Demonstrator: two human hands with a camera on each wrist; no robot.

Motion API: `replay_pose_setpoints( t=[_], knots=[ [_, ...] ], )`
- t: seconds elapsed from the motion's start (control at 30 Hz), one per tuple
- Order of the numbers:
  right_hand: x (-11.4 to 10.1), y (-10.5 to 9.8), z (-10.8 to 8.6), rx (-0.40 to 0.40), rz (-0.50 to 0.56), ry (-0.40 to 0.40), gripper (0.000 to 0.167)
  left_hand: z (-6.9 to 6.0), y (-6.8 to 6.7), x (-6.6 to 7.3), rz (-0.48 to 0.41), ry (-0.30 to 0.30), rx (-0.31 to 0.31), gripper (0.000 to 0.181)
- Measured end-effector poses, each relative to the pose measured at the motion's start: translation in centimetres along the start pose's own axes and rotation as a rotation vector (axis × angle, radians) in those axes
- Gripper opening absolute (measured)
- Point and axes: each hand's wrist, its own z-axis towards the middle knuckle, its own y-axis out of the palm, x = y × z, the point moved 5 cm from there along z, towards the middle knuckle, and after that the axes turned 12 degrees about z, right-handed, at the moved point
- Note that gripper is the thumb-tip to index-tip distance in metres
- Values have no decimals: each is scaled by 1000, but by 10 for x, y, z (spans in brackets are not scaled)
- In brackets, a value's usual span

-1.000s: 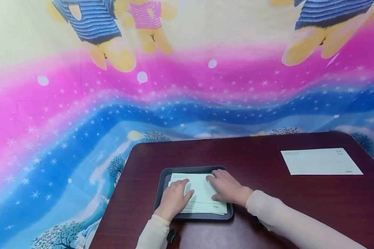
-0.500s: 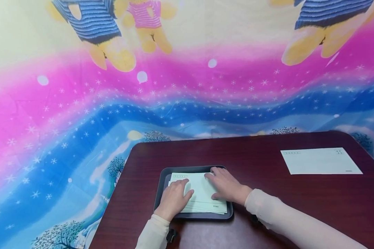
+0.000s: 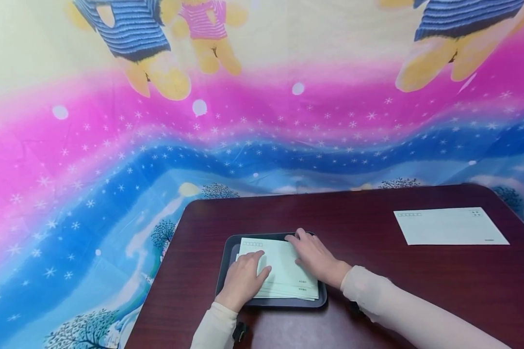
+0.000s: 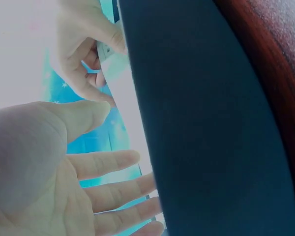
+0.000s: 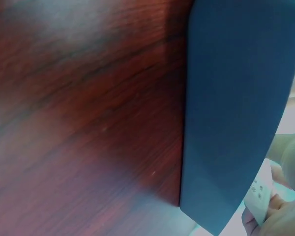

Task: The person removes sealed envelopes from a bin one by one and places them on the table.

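- A grey tray is set on the dark reddish surface, and pale envelopes are stacked inside it.
- The top envelope is laid over the lower envelopes, whose near edges are exposed.
- The top envelope's far right part is pinched by the right hand; its grip is closed on the paper, between thumb and fingers.
- The left side of the stack is covered by the left hand; its grip is loose, fingers straight, nothing grasped.
- A row of small boxes is printed at the top envelope's far left; its small print, near right, cannot be read.
- A separate envelope is laid flat on the surface, well apart, right of the tray, similarly printed.
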Motion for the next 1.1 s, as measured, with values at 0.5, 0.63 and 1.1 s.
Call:
replay_pose_setpoints(
  t=[0.5, 0.63, 1.1],
  knots=[
    [-2, -9, 5, 53, 127, 62, 29, -4, -4, -3, -17, -4, 4, 45],
    [-4, -13, 5, 61, 143, 64, 28, -5, -8, -3, -22, -6, 18, 44],
    [-8, -32, -2, 104, 193, 43, 28, -9, -28, -2, -8, 8, 74, 44]
  ],
)
